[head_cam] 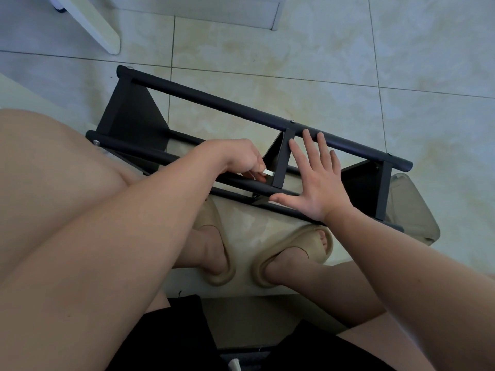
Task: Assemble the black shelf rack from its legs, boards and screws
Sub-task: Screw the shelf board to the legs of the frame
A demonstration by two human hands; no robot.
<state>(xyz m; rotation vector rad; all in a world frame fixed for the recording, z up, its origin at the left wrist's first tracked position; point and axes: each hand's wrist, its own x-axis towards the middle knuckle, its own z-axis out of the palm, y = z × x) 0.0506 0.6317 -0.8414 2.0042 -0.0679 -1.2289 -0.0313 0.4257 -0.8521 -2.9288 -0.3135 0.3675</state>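
Views: one, worn on the head.
Position: held above a seated person's lap (160, 344).
Direction: turned forward and steeply down onto the tiled floor (294, 62).
Nearness: close; the black shelf rack (214, 103) is framed mid-picture, and the forearms (134, 223) are spread across the lower half.
Coverage: bounded by the lap below and white furniture (88, 22) above.

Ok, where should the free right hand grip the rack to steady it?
Wrap the right hand over the far leg tube, just right of the middle board, from above: it is a round bar lying level, exposed beneath the fingertips.
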